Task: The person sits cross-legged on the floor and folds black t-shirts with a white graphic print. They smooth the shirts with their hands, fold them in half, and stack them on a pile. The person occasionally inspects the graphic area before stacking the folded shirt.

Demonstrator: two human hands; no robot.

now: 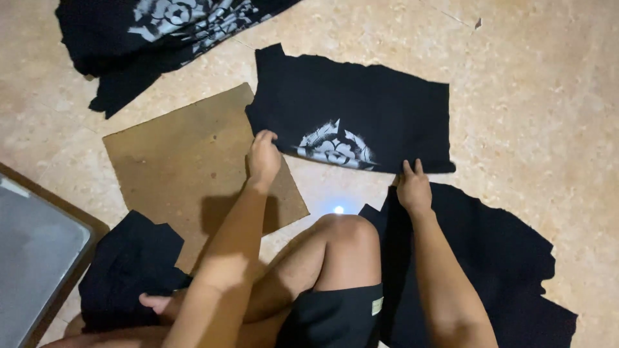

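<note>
On the tan floor (516,96), both hands (264,158) press flat the ragged-edged black cloth panel (361,103) with white print.

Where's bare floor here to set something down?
Free: tan floor right of the printed black cloth piece, and the strip above it. Crowded: around both hands, left hand and right hand, amid brown board and dark cloth.

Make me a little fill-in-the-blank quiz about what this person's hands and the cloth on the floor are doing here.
1. Both hands rest on the near edge of a black cloth piece printed with a ____ design.
2. The left hand lies where the cloth meets a brown sheet of ____.
3. The right hand has its fingers laid ____ on the cloth.
4. Everything lies on a tan ____.

Missing words: white; cardboard; flat; floor
</note>
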